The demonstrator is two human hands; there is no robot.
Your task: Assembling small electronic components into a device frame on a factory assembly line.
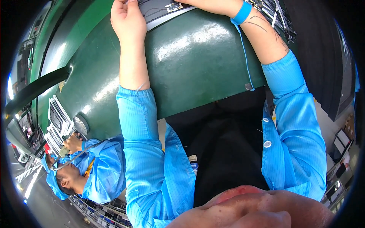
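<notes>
A flat black panel (154, 10) with a silver lower edge lies over the green table at the top of the head view, its far part cut off. On it sits a small pale circuit board (174, 7). My left hand (127, 15) is closed at the panel's left edge, thumb on top and fingers curled. From the right, my right hand (216, 5) reaches over the panel near the board; its fingertips are beyond the upper edge of the picture. A blue wrist strap (242, 13) circles my right wrist.
The strap's thin blue cord (245, 57) hangs down to the table's (190, 72) near edge. Dark and silver strips (275, 17) are heaped at the far right. Leftward are a dark bar (38, 89), a round grey disc (80, 124), stacked white-edged frames (59, 114) and a co-worker in blue (100, 167).
</notes>
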